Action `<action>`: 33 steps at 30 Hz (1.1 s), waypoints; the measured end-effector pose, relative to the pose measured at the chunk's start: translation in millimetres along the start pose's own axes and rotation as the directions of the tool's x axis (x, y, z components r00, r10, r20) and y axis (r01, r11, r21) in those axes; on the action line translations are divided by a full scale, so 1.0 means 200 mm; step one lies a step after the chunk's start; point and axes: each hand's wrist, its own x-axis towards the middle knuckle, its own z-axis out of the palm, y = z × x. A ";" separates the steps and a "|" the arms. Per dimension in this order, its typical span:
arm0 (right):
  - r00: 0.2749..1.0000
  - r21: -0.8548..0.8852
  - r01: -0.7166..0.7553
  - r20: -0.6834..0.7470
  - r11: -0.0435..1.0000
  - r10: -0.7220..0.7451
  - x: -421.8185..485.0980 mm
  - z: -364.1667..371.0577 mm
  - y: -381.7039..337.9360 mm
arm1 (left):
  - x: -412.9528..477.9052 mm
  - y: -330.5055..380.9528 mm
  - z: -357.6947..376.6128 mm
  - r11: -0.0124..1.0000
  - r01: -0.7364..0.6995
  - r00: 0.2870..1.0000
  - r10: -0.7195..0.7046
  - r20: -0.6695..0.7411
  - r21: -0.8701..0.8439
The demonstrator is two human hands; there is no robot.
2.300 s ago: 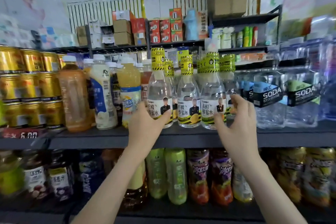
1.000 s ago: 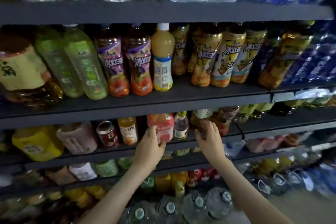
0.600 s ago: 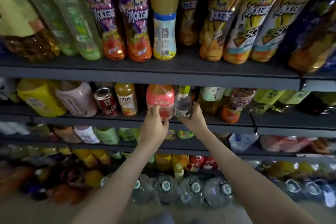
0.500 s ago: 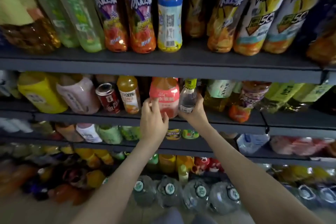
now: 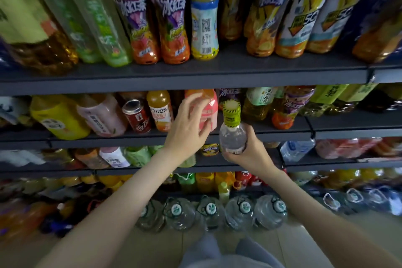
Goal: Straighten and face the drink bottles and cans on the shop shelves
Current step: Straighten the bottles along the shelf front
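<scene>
Right hand (image 5: 250, 154) gripped the clear bottle (image 5: 232, 135) by its base, just off the middle shelf (image 5: 337, 135), probably misplaced stock. Left hand (image 5: 187, 135), apart, rested spread fingers on the pink bottle (image 5: 210, 111), apparently steadying it.

Clear bottle (image 5: 232, 137) has yellow, black-striped cap wrap; pink bottle (image 5: 205, 111); red can (image 5: 137, 116).

The left hand (image 5: 187, 130) reaches forward, fingers spread. The right hand (image 5: 250, 154), lower, curls round a clear bottle (image 5: 232, 137).
</scene>
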 end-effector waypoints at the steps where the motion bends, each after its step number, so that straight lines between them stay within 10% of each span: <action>1: 1.000 0.002 0.007 0.011 1.000 -0.007 -0.03 -0.01 -0.05 | 0.04 0.01 -0.05 1.000 -0.028 0.999 0.028 0.018 -0.006; 10: 0.942 0.100 0.280 -0.220 0.955 -0.253 -0.01 -0.16 -0.75 | 0.36 0.03 -0.37 0.968 -0.150 0.987 0.136 -0.083 -0.203; 18: 0.761 0.027 0.542 -0.439 0.840 -0.477 0.07 -0.32 -1.28 | 0.65 -0.01 -0.78 0.969 -0.245 0.884 0.216 -0.416 -0.018; 33: 0.627 -0.229 0.541 -0.532 0.809 -0.570 0.37 -0.51 -1.77 | 1.06 -0.05 -1.10 0.958 -0.021 0.850 0.168 -0.499 0.285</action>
